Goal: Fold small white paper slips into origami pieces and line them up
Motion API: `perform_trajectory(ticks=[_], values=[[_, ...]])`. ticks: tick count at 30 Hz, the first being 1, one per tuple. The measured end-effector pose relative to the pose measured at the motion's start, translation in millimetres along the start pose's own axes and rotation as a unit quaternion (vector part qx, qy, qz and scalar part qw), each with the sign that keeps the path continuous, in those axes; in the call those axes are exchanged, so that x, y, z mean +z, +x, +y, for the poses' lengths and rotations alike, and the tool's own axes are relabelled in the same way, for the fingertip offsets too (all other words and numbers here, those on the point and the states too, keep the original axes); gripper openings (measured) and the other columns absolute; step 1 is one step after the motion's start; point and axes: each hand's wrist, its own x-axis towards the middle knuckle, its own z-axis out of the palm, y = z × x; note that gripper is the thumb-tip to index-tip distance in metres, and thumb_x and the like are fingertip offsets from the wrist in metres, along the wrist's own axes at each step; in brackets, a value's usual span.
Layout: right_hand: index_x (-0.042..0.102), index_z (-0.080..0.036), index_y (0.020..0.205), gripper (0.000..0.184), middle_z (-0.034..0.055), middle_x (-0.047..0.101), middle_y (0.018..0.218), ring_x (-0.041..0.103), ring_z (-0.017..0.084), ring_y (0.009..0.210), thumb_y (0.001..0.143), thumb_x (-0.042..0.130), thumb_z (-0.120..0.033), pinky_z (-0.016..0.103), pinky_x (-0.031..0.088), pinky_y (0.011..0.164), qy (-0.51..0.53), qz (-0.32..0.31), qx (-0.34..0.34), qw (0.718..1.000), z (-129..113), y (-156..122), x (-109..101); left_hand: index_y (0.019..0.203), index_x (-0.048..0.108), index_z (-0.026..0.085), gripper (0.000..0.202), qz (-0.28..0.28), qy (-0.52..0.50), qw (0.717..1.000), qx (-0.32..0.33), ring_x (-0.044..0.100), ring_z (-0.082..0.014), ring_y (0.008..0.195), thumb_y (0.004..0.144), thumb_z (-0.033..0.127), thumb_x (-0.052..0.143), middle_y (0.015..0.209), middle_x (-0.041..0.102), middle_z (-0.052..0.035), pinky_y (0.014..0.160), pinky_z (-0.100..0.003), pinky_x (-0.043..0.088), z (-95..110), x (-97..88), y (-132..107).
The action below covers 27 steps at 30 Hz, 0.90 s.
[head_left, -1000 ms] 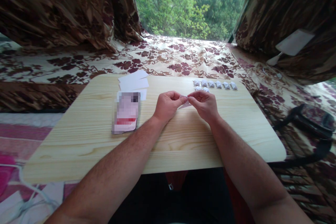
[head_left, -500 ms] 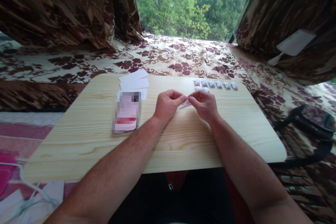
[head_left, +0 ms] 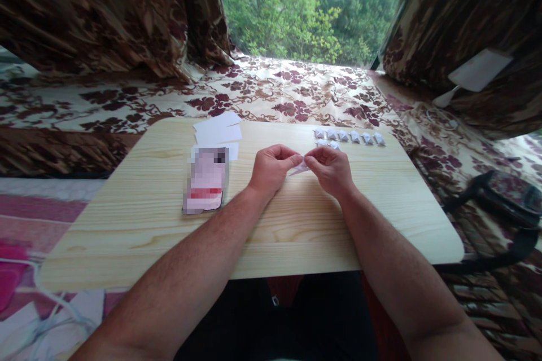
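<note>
A small folded piece of white paper [head_left: 300,168] is held between my two hands above the middle of the wooden table [head_left: 169,248]. My left hand [head_left: 273,168] pinches its left side with thumb and fingers. On the other side, my right hand [head_left: 332,169] pinches it too, the fingertips of both hands nearly meeting. Much of the paper is hidden by the fingers. Just beyond my right hand, several small folded white paper pieces [head_left: 343,136] stand in a row, with a second, shorter row partly covered by the hand.
Left of my hands lies a pink phone [head_left: 206,180], its surface pixelated. It overlaps white paper sheets [head_left: 218,134] at the table's far left. A white lamp [head_left: 480,70] stands beyond the right side. White cables [head_left: 40,287] run at the lower left.
Both hands keep nearly the same pinching position on the paper. The whole view has shifted very slightly; nothing else visibly moved.
</note>
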Motion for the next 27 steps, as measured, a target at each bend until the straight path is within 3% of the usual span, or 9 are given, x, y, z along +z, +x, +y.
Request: perform_trajectory(ticks=[10, 27], values=[[0.071, -0.019, 0.076, 0.01, 0.0003, 0.071, 0.069, 0.065, 0.014, 0.063, 0.08, 0.071, -0.028, 0.028, 0.051, 0.063, -0.026, 0.01, -0.018, 0.999, -4.0, -1.5, 0.5, 0.073, 0.073, 0.015, 0.026, 0.011, 0.019, 0.999, 0.025, 0.058, -0.0121, 0.061, 0.064, 0.036, 0.086, 0.067, 0.069, -0.0014, 0.06, -0.025, 0.045, -3.5, -1.9, 0.9], [0.071, -0.018, 0.077, 0.007, 0.0011, 0.071, 0.069, 0.065, 0.014, 0.062, 0.08, 0.071, -0.025, 0.027, 0.049, 0.062, -0.007, 0.007, -0.019, 1.0, -0.1, -1.2, -0.8, 0.069, 0.075, 0.015, 0.023, 0.005, -0.018, 1.0, 0.01, 0.06, -0.012, 0.061, 0.061, 0.032, 0.087, 0.067, 0.071, -0.0028, 0.06, -0.025, 0.046, -1.4, -0.5, 2.3]])
